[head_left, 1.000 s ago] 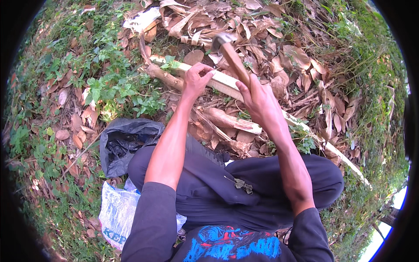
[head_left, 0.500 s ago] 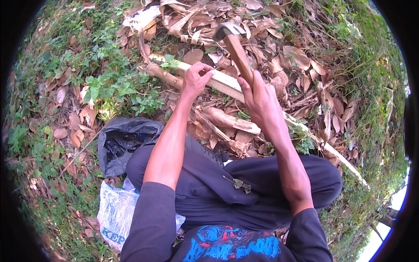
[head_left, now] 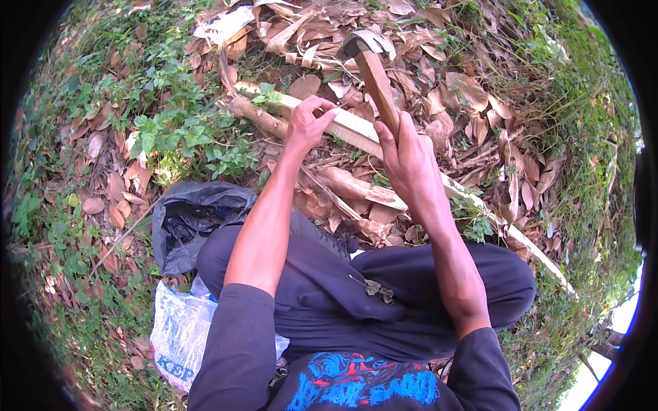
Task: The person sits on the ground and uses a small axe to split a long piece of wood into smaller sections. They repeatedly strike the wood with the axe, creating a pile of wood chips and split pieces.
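My right hand (head_left: 412,163) is wrapped round the wooden handle of a claw hammer (head_left: 378,82). The hammer's dark metal head is raised above the leaves beyond a long, pale wooden strip (head_left: 358,131). On that strip rests my left hand (head_left: 307,125), its thumb and forefinger pinched together near the strip's upper face. Whatever sits between those fingertips is too small to make out. The strip lies slanted on the ground, from far left toward the right, and my right hand hides part of it.
Beside the strip's far-left end lies a rough branch (head_left: 255,118). A split piece of wood (head_left: 363,189) rests nearer my crossed legs. To my left are an opened black plastic bag (head_left: 171,250) and a clear plastic bag (head_left: 179,329). Dry leaves (head_left: 469,89) and green weeds (head_left: 154,137) surround them.
The hammer's head has shifted very slightly up and to the right. My left hand keeps its pinch at the same place on the strip.
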The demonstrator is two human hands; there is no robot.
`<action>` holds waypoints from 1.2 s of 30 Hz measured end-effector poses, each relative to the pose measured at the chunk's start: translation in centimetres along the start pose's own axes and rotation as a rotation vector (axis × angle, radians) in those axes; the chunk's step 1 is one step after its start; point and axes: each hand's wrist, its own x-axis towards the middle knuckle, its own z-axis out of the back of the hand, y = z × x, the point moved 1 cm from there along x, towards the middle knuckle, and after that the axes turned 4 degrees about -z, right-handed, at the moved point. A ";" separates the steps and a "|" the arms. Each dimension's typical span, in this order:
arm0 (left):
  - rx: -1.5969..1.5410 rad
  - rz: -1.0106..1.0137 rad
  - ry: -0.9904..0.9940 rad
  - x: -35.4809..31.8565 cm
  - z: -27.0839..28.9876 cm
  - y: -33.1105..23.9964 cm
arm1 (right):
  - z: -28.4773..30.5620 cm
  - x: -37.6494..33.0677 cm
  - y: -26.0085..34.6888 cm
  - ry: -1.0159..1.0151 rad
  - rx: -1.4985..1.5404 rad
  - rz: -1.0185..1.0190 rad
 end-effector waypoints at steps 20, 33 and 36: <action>-0.120 0.020 0.010 0.5 -0.3 0.3 | -3.4 1.5 -5.4 0.056 -0.123 0.070; -0.106 0.024 0.041 0.6 -0.4 0.4 | -2.8 1.8 -5.8 0.065 -0.159 0.077; -0.113 0.015 0.052 0.4 -0.1 0.3 | -0.4 1.8 -3.3 0.065 -0.085 -0.002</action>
